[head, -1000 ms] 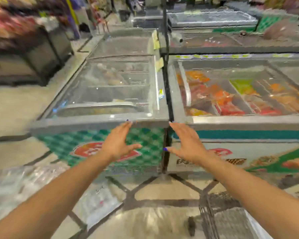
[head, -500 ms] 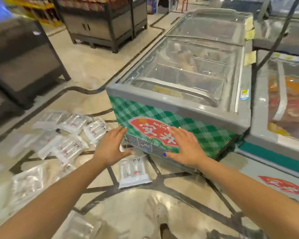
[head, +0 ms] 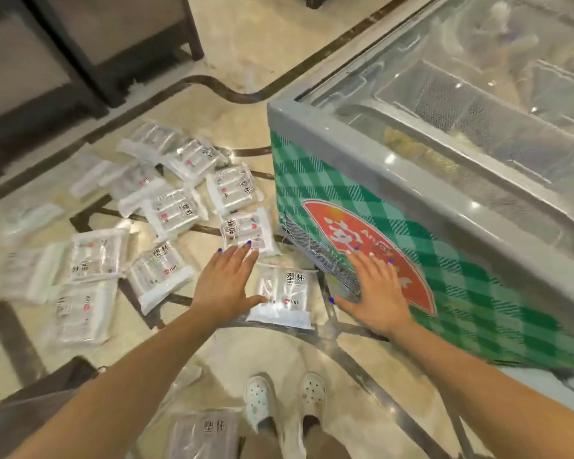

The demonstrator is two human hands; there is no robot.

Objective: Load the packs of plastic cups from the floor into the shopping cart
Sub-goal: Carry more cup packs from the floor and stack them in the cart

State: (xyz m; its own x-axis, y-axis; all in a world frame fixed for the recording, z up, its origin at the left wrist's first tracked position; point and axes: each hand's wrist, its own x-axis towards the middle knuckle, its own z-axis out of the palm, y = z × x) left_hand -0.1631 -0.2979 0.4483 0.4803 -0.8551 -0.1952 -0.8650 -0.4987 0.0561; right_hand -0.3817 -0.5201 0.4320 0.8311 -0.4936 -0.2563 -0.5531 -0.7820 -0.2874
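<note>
Below, the view looks down past both arms to the shop floor.
Left hand: the left hand (head: 224,286) reaches out flat, fingers straight and slightly spread, holding nothing; it lies at about 9 o'clock of the nearest pack, its thumb over that pack's left edge as seen from above. Whether it touches the pack cannot be told.
Right hand: the right hand (head: 376,294) is likewise flat with fingers spread, holding nothing, at 3 o'clock of the same pack, in front of the freezer's red logo. The two hands are apart, with the pack between them.
Nearest pack: a clear pack of plastic cups (head: 284,294) with black printed characters lies flat on the floor (head: 246,38), near the freezer's lower corner.
Other packs: a scatter of cup packs (head: 171,213) spreads from 9 to 11 o'clock of the hands, many overlapping or touching; the far-left ones are blurred.
Pack by the feet: another cup pack (head: 209,432) lies at 6 o'clock, just beside the person's white shoes (head: 285,397).
Freezer: a chest freezer (head: 378,193) with a green checked front and a glass lid fills the 1 to 3 o'clock area.
Dark furniture: a dark display stand (head: 80,51) stands at 11 o'clock, well apart from the packs.
Cart: no shopping cart can be made out.
</note>
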